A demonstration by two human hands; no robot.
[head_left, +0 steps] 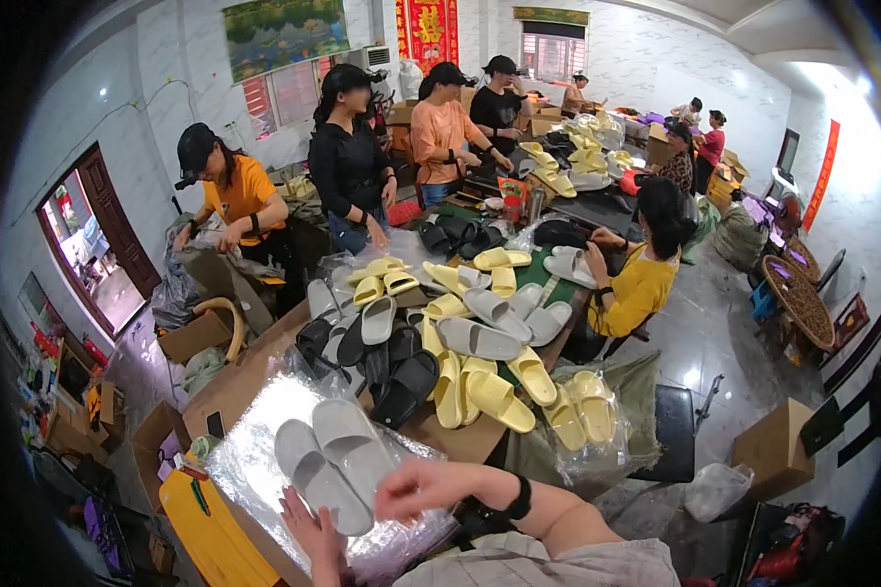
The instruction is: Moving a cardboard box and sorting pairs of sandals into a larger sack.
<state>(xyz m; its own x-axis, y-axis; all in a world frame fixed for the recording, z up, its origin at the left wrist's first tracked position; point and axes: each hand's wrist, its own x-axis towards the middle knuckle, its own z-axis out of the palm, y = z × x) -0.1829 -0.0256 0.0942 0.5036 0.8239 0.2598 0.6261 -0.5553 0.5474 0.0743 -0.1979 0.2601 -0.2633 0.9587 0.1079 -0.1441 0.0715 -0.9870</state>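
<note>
Now both hands — left (308,528), right (416,486) — touch the grey slippers (333,460).

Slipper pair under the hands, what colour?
Light grey slippers, lying on clear plastic bags. Head view shows it best.

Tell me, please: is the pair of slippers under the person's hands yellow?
No. The pair of slippers under the left hand and right hand is grey, lying on clear plastic bags; yellow slippers lie farther away.
</note>
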